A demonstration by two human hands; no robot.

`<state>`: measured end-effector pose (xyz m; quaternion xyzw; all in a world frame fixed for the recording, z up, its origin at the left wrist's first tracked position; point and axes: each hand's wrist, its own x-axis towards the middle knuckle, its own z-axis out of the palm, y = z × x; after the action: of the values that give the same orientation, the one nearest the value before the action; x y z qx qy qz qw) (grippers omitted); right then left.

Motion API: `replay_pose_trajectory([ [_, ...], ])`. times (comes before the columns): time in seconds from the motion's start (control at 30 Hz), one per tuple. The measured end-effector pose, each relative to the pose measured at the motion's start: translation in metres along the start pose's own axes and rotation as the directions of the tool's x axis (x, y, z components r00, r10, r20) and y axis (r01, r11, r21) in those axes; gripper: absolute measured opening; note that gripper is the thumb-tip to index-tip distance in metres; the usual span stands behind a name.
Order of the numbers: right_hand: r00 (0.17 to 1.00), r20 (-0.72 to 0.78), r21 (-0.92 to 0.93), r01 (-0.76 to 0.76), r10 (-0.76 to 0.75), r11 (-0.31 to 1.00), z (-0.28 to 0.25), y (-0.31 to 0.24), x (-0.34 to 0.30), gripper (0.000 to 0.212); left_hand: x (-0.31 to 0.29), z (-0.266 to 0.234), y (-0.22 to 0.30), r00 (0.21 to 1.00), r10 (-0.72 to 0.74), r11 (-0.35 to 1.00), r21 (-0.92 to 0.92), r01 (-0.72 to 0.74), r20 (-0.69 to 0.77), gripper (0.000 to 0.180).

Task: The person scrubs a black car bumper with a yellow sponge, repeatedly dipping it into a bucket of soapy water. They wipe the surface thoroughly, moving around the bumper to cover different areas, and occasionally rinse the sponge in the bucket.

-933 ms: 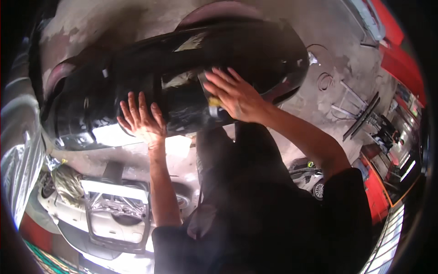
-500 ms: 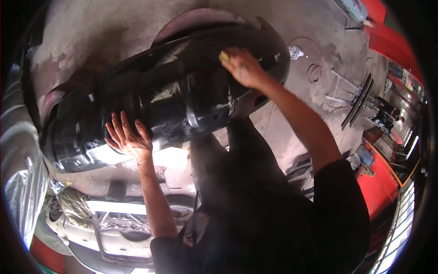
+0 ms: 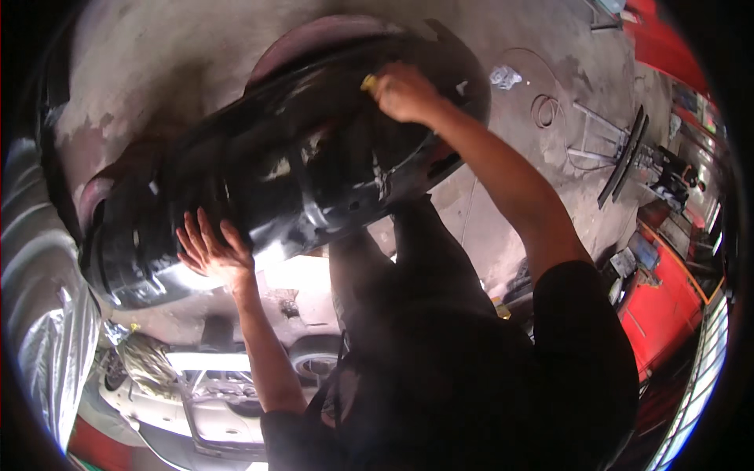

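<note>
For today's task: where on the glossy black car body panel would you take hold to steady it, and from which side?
Grip the black panel along its lower near edge, coming from the person's side. It is long, curved and glossy, so flat faces probably slip; the edge gives purchase. The left hand already presses open-palmed near that edge, while the right hand holds a small yellow piece on its upper part.

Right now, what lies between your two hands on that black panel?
In the head view, only the glossy black body panel spans between the left hand and the right hand; nothing else sits on it.
</note>
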<state>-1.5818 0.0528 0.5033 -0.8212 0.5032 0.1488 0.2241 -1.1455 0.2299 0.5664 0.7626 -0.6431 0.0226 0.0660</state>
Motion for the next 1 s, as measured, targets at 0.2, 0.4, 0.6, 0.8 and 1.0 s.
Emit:
replay_pose_trajectory([
  [0.2,0.972,-0.021,0.263,-0.222,0.235,0.939,-0.007,0.040,-0.011,0.034,0.003,-0.002,0.002,0.999,0.009,1.000,0.022,-0.008,-0.049,0.051],
  [0.4,0.979,-0.162,0.265,-0.078,0.124,0.961,0.016,0.077,-0.017,0.043,0.001,-0.002,0.000,0.999,0.009,1.000,0.023,-0.008,-0.049,0.051],
  [0.6,0.949,-0.036,0.415,-0.272,0.314,0.868,0.034,0.150,-0.033,0.048,0.007,0.007,0.006,0.999,0.035,0.999,0.012,-0.035,-0.023,0.053],
  [0.8,0.901,-0.434,0.224,0.131,-0.022,0.966,0.010,0.078,-0.069,0.046,0.001,-0.003,-0.004,0.998,0.034,0.996,0.083,-0.030,-0.049,0.054],
  [1.0,0.953,-0.023,0.336,-0.276,0.301,0.901,0.044,0.217,-0.067,0.039,0.004,0.013,0.003,0.999,0.028,0.999,0.024,-0.028,-0.031,0.057],
])
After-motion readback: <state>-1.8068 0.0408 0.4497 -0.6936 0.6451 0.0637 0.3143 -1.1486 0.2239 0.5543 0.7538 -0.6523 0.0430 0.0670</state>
